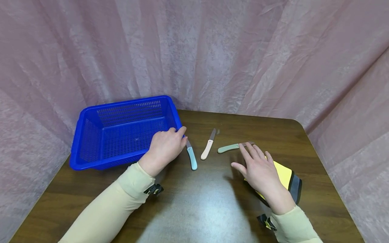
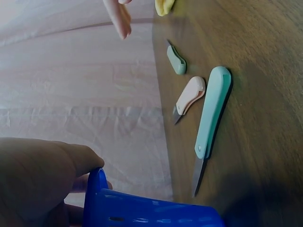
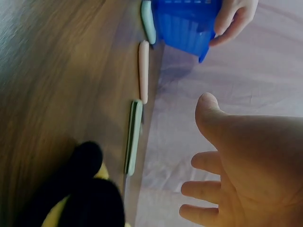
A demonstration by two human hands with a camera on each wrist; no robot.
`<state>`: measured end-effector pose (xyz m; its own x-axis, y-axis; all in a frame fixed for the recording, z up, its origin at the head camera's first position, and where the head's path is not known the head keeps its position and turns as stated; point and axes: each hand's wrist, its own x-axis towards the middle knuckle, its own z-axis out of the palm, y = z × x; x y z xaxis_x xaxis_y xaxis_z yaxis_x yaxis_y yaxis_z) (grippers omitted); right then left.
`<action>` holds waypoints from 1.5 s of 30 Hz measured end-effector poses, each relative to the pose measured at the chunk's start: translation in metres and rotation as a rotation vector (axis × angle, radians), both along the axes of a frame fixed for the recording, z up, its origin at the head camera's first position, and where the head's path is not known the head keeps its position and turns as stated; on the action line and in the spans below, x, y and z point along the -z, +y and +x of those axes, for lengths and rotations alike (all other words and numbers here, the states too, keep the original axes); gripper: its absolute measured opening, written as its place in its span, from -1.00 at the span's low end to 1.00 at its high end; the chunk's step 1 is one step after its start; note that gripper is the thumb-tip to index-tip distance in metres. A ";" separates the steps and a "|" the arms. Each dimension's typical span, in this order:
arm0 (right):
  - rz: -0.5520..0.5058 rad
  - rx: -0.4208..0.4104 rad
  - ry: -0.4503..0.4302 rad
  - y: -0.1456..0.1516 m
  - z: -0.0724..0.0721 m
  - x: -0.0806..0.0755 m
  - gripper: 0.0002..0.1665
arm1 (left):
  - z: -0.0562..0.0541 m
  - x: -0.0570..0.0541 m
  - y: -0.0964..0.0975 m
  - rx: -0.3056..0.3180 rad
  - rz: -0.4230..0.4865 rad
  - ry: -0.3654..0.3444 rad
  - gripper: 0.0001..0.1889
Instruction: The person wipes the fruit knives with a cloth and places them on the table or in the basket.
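Note:
My left hand (image 1: 166, 145) grips the right rim of a blue plastic basket (image 1: 121, 158), thumb and fingers around the edge in the left wrist view. Just right of the basket lies a knife with a light blue handle (image 1: 192, 158). Beside it is a knife with a cream handle (image 1: 208, 149), blade pointing away. A knife with a green handle (image 1: 228, 148) lies further right, its blade partly behind my right fingertips. My right hand (image 1: 260, 168), fingers spread and holding nothing, hovers over that blade and a flat yellow item with black edging (image 1: 283, 173).
A grey, dark-edged piece (image 1: 295, 189) shows from under the yellow item. The brown wooden table (image 1: 188, 209) has its back edge against a pink curtain (image 1: 212, 57), which also hangs at both sides.

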<state>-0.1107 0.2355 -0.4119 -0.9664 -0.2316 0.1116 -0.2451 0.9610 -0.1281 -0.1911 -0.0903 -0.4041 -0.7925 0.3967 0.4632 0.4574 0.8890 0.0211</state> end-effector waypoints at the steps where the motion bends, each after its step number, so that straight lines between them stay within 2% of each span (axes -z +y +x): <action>1: 0.000 0.005 -0.010 0.002 0.000 0.000 -0.08 | 0.000 0.000 0.000 0.001 0.004 0.003 -0.69; 7: 0.020 0.050 -0.080 0.014 -0.002 0.004 -0.06 | 0.002 0.001 -0.004 0.014 0.011 0.027 -0.69; 15: 0.034 0.143 -0.179 0.035 -0.004 0.017 -0.04 | 0.006 0.001 -0.007 0.038 0.003 0.056 -0.67; 28: 0.076 0.228 -0.232 0.052 0.002 0.025 -0.01 | 0.009 0.005 -0.012 0.071 0.009 0.082 -0.68; 39: 0.068 0.225 -0.272 0.052 0.001 0.026 -0.02 | 0.013 0.005 -0.017 0.112 0.014 0.039 -0.71; 45: 0.057 0.184 -0.266 0.051 0.001 0.026 -0.05 | 0.016 0.002 -0.019 0.128 0.030 0.037 -0.72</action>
<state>-0.1100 0.2865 -0.4384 -0.9861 -0.0489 -0.1588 -0.0317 0.9936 -0.1088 -0.1754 -0.1090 -0.4066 -0.7182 0.4791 0.5046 0.5682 0.8224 0.0278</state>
